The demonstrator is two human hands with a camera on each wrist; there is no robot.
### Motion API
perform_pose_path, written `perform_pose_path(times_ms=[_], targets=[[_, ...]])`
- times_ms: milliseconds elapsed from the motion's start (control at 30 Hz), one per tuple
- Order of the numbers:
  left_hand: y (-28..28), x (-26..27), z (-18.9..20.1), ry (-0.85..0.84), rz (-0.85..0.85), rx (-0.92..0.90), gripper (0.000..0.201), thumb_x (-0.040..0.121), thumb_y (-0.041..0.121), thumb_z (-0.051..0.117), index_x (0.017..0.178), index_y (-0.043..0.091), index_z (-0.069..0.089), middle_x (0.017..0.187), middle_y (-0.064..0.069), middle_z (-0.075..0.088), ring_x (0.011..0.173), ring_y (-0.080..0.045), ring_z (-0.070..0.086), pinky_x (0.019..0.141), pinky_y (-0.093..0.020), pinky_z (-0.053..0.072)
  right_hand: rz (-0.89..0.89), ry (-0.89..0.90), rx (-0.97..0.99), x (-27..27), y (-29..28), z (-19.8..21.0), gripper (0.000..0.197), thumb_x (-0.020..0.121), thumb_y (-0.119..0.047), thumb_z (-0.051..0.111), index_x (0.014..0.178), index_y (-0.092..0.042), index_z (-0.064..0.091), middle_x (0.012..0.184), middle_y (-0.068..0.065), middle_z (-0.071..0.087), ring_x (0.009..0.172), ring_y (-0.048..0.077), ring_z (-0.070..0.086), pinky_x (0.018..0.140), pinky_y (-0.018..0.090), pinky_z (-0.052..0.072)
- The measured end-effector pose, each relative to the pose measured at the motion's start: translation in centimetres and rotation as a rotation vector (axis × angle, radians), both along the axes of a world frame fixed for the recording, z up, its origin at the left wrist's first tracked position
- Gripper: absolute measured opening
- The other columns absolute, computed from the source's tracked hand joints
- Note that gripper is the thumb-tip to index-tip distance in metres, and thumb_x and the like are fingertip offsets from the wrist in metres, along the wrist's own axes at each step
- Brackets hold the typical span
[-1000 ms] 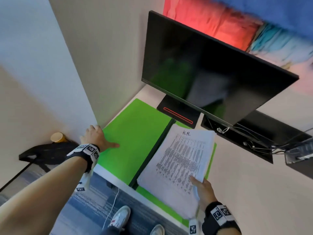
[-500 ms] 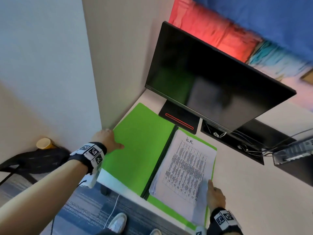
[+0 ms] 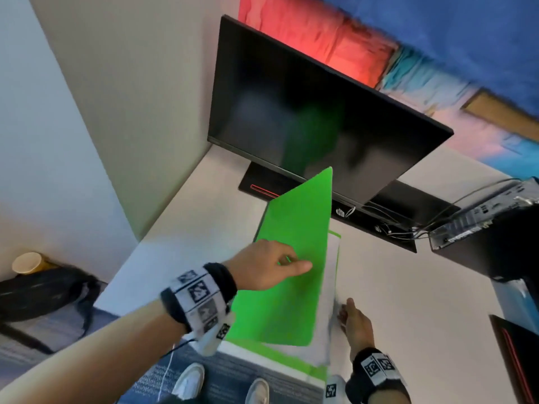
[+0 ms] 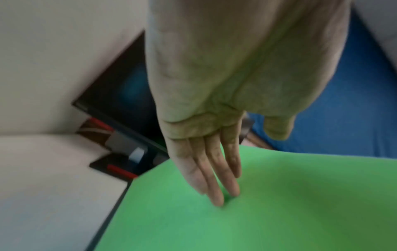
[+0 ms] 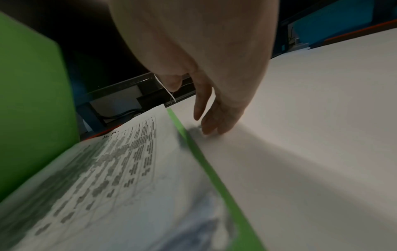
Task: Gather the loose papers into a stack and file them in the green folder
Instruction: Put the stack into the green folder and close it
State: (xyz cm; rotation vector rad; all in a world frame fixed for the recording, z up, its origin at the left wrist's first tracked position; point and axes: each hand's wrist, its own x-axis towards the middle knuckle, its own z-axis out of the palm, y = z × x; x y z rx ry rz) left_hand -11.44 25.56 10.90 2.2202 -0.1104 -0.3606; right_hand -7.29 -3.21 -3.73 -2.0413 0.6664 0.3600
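The green folder (image 3: 294, 258) lies on the white desk (image 3: 408, 301) with its front cover raised and tilted over the papers. My left hand (image 3: 271, 268) presses on the cover's outer face (image 4: 236, 212) with straight fingers (image 4: 217, 186). The stack of printed papers (image 5: 120, 169) lies on the folder's back half; in the head view only a white strip (image 3: 331, 281) of it shows. My right hand (image 3: 355, 322) rests on the desk just right of the folder's edge (image 5: 206, 166), fingers (image 5: 212, 124) relaxed, tips touching the desk, holding nothing.
A black monitor (image 3: 306, 118) on its base (image 3: 262, 185) stands right behind the folder. Black boxes with cables (image 3: 481, 225) sit at the back right, a dark laptop (image 3: 519, 360) at the right edge. On the floor left: a paper cup (image 3: 26, 262) and a black bag (image 3: 38, 293).
The folder's left cover, flat on the desk before, has been swung up and over the papers by my left hand. My right hand has slid off the papers onto the desk.
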Motion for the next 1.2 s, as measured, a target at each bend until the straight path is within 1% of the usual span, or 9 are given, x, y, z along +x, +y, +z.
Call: perform_pose_path(times_ms=[67,167,233,333,467,567,800,967,1200], targets=[[-3.3,2.4,-2.9,0.066,0.017,0.055,0.050,0.094,0.056,0.050,0.108,0.013,0.072,0.110,-0.006,0.074,0.099,-0.021,0.068,0.089,-0.037,0.054,0.023,-0.003,-0.101,-0.7,-1.3,0.3,0.045,0.102,-0.036,0.043,0.076,-0.007,0.066,0.098,0.026,0.071,0.098,0.042,0.065,0.091,0.047,0.050],[-8.7,5.2,-6.4,0.115,-0.031,0.259,0.046,0.097,0.048,0.050,0.117,0.010,0.067,0.122,-0.010,0.068,0.112,-0.027,0.063,0.096,-0.042,0.052,0.011,-0.017,-0.172,-1.5,-3.8,0.5,0.047,0.103,-0.032,0.041,0.097,0.004,0.070,0.109,0.028,0.070,0.102,0.040,0.063,0.084,0.037,0.043],[-11.9,6.1,-8.5,0.119,-0.057,0.371,0.050,0.095,0.047,0.052,0.130,0.011,0.059,0.138,-0.011,0.058,0.126,-0.029,0.054,0.102,-0.046,0.047,0.032,-0.023,-0.174,-1.4,-5.9,0.5,0.043,0.102,-0.033,0.043,0.095,0.001,0.069,0.109,0.027,0.070,0.101,0.038,0.063,0.083,0.036,0.043],[-16.0,6.6,-10.7,0.170,-0.032,0.452,0.072,0.091,0.053,0.054,0.150,0.014,0.037,0.162,-0.012,0.027,0.150,-0.034,0.022,0.114,-0.061,0.029,0.062,-0.059,-0.146,-0.7,-9.4,0.5,0.040,0.099,-0.035,0.047,0.089,-0.002,0.068,0.099,0.020,0.071,0.095,0.037,0.064,0.084,0.039,0.047],[-20.6,7.4,-12.2,0.277,0.189,0.575,0.096,0.088,0.056,0.060,0.157,0.009,0.013,0.166,-0.022,-0.001,0.151,-0.046,-0.002,0.113,-0.072,0.017,0.129,-0.095,-0.099,1.1,-13.2,0.7,0.025,0.098,-0.030,0.052,0.087,-0.013,0.069,0.095,0.012,0.072,0.092,0.032,0.064,0.080,0.034,0.046],[-21.9,7.6,-13.3,0.304,0.296,0.642,0.080,0.098,0.041,0.051,0.159,0.015,0.006,0.166,-0.020,-0.009,0.150,-0.049,-0.007,0.110,-0.076,0.015,0.184,-0.111,-0.078,2.5,-14.7,0.6,0.019,0.096,-0.025,0.055,0.082,-0.020,0.068,0.093,0.009,0.072,0.091,0.031,0.065,0.079,0.032,0.046],[-17.9,6.0,-14.1,0.338,0.370,0.717,0.070,0.103,0.043,0.034,0.160,0.018,0.002,0.167,-0.015,-0.011,0.150,-0.050,-0.004,0.110,-0.076,0.017,0.375,-0.103,-0.094,5.5,-13.2,-0.4,0.015,0.093,-0.018,0.058,0.088,-0.015,0.071,0.091,0.008,0.069,0.089,0.029,0.062,0.078,0.028,0.041],[-11.3,5.6,-13.8,0.447,0.431,0.814,0.060,0.104,0.027,0.021,0.159,0.013,0.000,0.166,-0.019,-0.010,0.150,-0.050,0.000,0.110,-0.071,0.026,0.446,-0.075,-0.106,7.1,-11.2,-0.8,0.016,0.091,-0.018,0.059,0.088,-0.015,0.074,0.087,0.008,0.071,0.088,0.030,0.063,0.077,0.029,0.043],[-1.7,5.3,-14.1,0.454,0.543,0.865,0.055,0.104,0.017,0.015,0.159,0.010,0.010,0.166,-0.021,0.003,0.149,-0.050,0.012,0.106,-0.064,0.040,0.503,0.026,-0.124,8.7,-11.6,-1.1,0.022,0.088,-0.017,0.065,0.066,-0.018,0.071,0.067,-0.001,0.069,0.070,0.020,0.061,0.072,0.031,0.048]])
